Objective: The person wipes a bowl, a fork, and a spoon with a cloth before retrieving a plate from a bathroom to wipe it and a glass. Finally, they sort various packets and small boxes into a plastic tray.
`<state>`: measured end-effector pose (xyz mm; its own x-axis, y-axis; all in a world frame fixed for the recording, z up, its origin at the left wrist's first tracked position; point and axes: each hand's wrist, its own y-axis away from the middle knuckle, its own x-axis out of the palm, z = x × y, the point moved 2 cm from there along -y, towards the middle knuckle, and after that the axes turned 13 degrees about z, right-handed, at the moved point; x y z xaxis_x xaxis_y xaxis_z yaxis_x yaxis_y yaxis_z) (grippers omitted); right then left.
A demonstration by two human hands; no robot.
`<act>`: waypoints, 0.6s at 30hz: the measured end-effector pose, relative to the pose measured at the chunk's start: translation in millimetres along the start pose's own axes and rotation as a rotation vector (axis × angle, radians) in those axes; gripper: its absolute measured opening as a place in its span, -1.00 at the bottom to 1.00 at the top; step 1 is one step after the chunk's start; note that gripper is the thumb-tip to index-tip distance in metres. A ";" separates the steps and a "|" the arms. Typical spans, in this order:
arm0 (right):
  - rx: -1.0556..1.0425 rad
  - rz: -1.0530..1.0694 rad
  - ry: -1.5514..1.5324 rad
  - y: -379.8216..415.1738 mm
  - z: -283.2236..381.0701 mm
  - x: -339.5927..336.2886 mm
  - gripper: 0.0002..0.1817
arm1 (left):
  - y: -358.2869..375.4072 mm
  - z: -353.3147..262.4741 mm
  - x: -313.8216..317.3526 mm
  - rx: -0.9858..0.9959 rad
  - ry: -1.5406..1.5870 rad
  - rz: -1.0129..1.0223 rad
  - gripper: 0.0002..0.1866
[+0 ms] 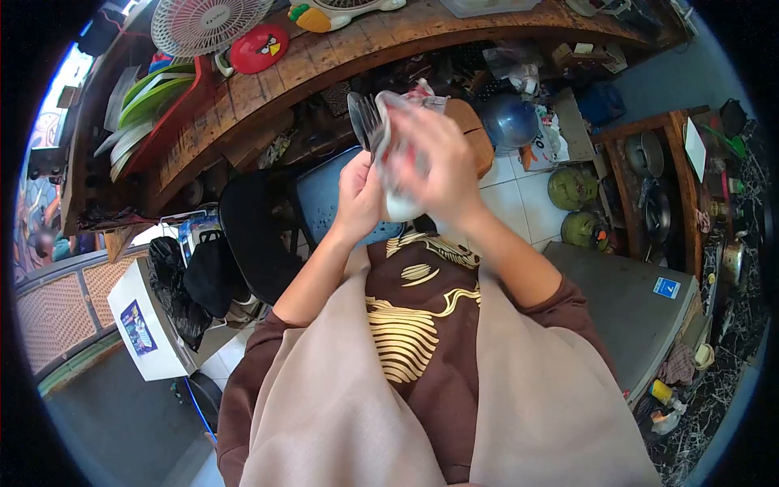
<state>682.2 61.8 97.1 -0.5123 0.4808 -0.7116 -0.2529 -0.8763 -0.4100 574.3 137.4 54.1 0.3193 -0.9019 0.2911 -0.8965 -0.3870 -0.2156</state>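
In the middle of the head view, my left hand (359,199) is closed around several pieces of cutlery held upright. A fork (372,118) shows its tines, and a spoon (356,118) stands close beside it. My right hand (445,162), blurred by motion, grips a white and red cloth (391,109). The cloth lies against the cutlery and covers part of it. Below my hands is a blue surface (324,199) dotted with water drops.
A wooden shelf (341,45) runs across the top, bearing a fan (213,20) and a red plate (260,49). Plates (158,101) stand in a rack at left. A black chair (251,235) is near my left arm. Green gas cylinders (572,189) stand at right.
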 end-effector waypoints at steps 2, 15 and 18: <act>0.212 0.026 -0.285 -5.5 -18.3 1.7 -0.55 | -1.1 -0.4 3.3 -0.042 0.055 -0.040 -0.76; -0.316 -0.124 0.376 24.3 9.4 26.0 -0.65 | -20.4 -1.8 -10.0 -0.327 0.535 -0.505 -0.55; -0.286 -0.231 0.287 32.7 2.9 13.2 -0.64 | -20.6 -12.4 0.7 -0.329 0.548 -0.527 -0.52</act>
<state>664.8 39.4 76.0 -0.2109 0.6869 -0.6955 -0.0769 -0.7210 -0.6887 589.3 147.1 70.3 0.6042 -0.3633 0.7092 -0.7425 -0.5798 0.3355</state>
